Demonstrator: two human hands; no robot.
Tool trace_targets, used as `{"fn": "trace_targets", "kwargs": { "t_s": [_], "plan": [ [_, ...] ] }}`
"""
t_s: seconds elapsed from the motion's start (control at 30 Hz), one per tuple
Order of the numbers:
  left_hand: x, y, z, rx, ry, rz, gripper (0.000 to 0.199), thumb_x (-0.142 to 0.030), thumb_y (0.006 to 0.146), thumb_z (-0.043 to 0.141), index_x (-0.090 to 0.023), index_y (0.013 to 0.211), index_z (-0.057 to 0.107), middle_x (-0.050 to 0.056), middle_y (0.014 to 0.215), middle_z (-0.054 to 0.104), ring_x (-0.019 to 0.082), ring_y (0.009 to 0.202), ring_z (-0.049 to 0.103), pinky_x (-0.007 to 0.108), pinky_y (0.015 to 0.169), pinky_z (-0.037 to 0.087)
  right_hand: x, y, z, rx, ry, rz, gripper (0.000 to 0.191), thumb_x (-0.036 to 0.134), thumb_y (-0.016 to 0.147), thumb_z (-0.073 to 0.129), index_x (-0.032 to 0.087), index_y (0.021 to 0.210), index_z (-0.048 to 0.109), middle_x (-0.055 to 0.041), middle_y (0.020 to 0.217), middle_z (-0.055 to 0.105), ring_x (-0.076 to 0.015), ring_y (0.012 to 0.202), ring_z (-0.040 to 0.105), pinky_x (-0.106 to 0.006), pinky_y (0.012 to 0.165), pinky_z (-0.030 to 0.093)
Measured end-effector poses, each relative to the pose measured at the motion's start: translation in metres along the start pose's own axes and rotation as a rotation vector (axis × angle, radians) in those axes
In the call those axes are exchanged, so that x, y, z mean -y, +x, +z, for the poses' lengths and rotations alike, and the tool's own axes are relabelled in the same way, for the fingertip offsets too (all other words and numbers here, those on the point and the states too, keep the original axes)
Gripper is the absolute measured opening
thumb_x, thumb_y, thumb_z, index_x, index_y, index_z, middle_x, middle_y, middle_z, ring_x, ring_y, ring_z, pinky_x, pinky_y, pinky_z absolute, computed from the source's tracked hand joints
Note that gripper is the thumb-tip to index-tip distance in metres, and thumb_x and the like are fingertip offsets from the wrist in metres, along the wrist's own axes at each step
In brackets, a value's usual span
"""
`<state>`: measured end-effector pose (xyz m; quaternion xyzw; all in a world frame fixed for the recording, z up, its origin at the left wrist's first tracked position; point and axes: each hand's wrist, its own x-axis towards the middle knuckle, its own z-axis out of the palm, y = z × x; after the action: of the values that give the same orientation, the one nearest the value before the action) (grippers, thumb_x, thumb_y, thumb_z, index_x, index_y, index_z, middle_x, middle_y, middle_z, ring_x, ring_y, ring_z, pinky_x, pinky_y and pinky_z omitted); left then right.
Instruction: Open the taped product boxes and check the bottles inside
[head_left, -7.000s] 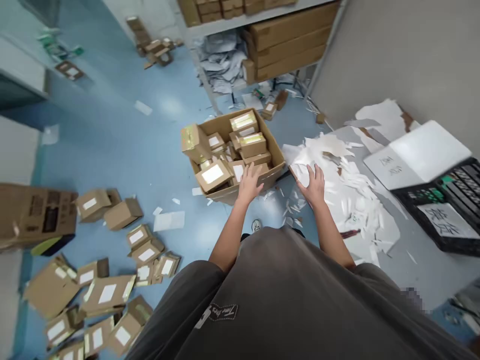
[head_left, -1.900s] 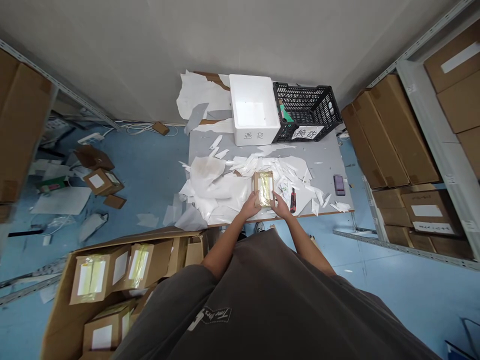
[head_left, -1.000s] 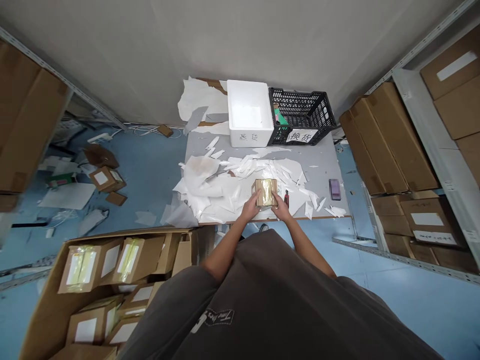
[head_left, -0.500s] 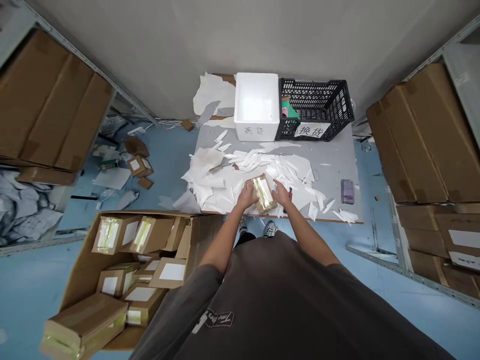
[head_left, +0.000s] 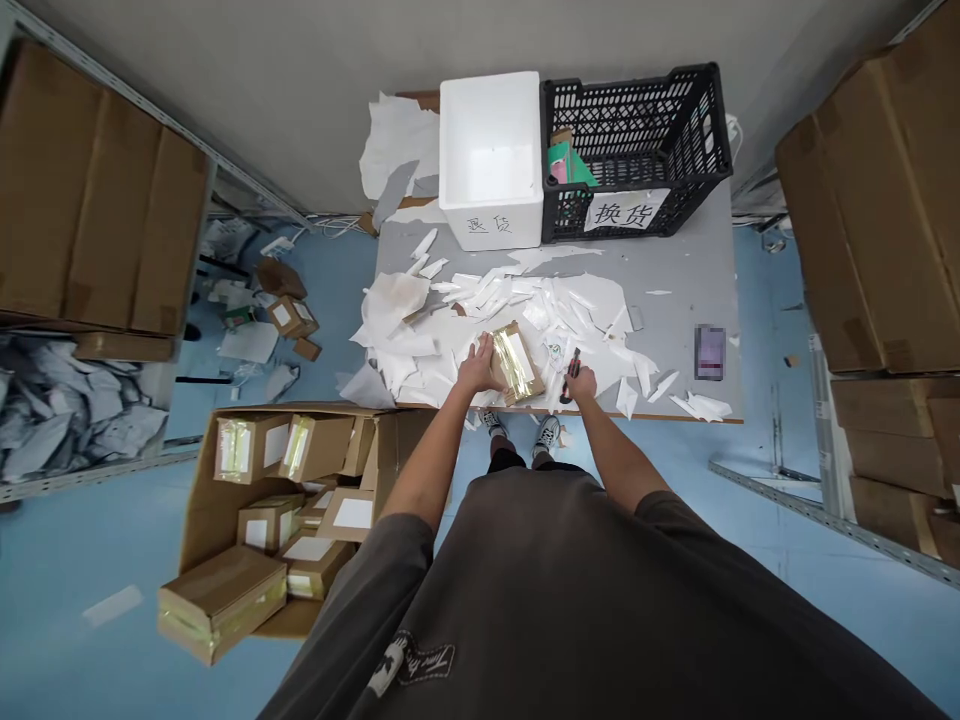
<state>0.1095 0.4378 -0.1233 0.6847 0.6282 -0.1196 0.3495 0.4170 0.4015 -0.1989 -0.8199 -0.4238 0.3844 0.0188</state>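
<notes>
A grey-topped surface (head_left: 675,300) carries a white expanded-polystyrene box (head_left: 517,232) and a black plastic mesh crate (head_left: 637,150). A corrugated carton (head_left: 397,430) of parcels stands on the blue floor (head_left: 90,560) just off the near edge. Torn white wrapping (head_left: 525,320) covers much of the top. A cardboard parcel (head_left: 514,362) with glossy gold-tinted tape lies askew on that wrapping, near the edge. The left hand (head_left: 478,365) rests against the parcel's side, fingers (head_left: 484,350) extended, unclenched. The right hand (head_left: 583,382), on the parcel a moment ago, has left it; its fingers clench a slim red-and-black utility knife (head_left: 572,375).
</notes>
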Motion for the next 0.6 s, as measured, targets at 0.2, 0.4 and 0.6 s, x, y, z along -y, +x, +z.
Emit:
{"fn": "trace_targets", "kwargs": {
  "t_s": [0.2, 0.4, 0.6],
  "plan": [
    [-0.011, -0.002, 0.004, -0.043, -0.027, -0.023, 0.172, -0.066, 0.057, 0.104, -0.029, 0.18, -0.011, 0.011, 0.188, -0.01, 0.052, 0.171, -0.004, 0.064, 0.132, 0.035, 0.019, -0.004, -0.033, -0.113, 0.03, -0.058, 0.05, 0.032, 0.113, 0.044, 0.003, 0.153, 0.047, -0.0275, 0.143, 0.066, -0.0351, 0.132, 0.066, -0.04, 0.109, 0.049],
    [-0.037, 0.004, 0.018, -0.14, -0.188, -0.036, 0.168, -0.074, 0.064, 0.097, -0.022, 0.179, -0.014, 0.016, 0.186, -0.015, 0.044, 0.173, 0.001, 0.056, 0.132, 0.038, 0.078, -0.018, -0.083, -0.175, -0.06, -0.413, 0.058, 0.032, 0.117, 0.036, 0.011, 0.171, 0.03, -0.0202, 0.153, 0.066, -0.0305, 0.133, 0.064, -0.036, 0.11, 0.049],
    [-0.045, 0.004, 0.023, -0.216, -0.238, -0.084, 0.163, -0.076, 0.061, 0.097, -0.023, 0.181, 0.0, 0.015, 0.187, -0.011, 0.049, 0.172, -0.001, 0.06, 0.133, 0.033, 0.152, -0.046, -0.058, 0.116, -0.419, -0.644, 0.044, 0.038, 0.116, 0.042, 0.022, 0.156, 0.05, -0.0148, 0.126, 0.08, -0.0325, 0.113, 0.075, -0.037, 0.096, 0.054]
  ]
}}
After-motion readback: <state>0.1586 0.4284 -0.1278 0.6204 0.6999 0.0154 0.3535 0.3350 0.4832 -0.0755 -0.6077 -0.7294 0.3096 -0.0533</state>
